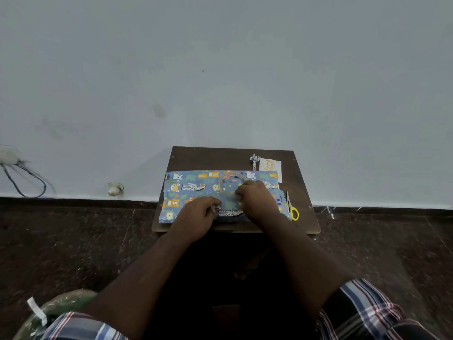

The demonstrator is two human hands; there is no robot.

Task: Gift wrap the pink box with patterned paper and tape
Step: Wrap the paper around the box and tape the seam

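A box covered in blue animal-patterned paper [191,190] lies flat on a small dark wooden table [220,155]; no pink shows. A roll of clear tape [226,184] rests on top of the paper near its middle. My right hand [255,197] grips the near edge of the roll, fingers curled on it. My left hand [196,214] sits at the front edge of the wrapped box and pinches something small there, seemingly the tape's free end.
Yellow-handled scissors [293,209] lie at the table's right edge. A white gift tag [269,165] and a small ribbon piece [255,160] sit at the back right. The wall rises right behind the table. A green plastic-wrapped bundle [61,307] lies by my left knee.
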